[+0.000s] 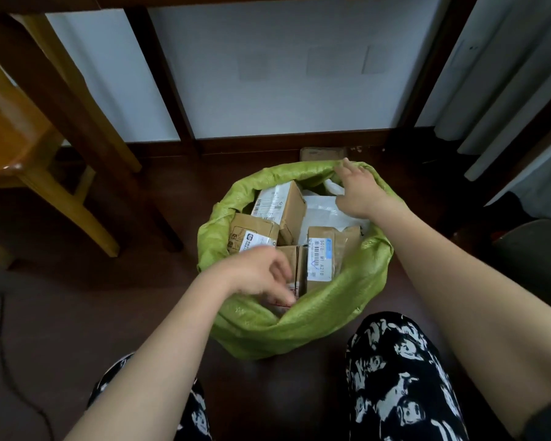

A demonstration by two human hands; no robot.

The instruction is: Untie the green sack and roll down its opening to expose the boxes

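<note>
Our green sack [299,326] stands open on the dark floor [77,297] between our knees, its rim rolled down around cardboard boxes [320,259] and a white mailer [325,208]. Our left hand [261,275] hangs over the near rim, fingers [280,291] curled loosely; whether they pinch anything we cannot tell. Our right hand [360,192] reaches to the far rim, its fingers [347,168] spread flat on the fabric.

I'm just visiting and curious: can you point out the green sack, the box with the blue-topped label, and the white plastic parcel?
green sack [325,316]: head view, near rolled rim.
box with the blue-topped label [319,259]: head view, its white label.
white plastic parcel [322,211]: head view, its wrinkled top.
</note>
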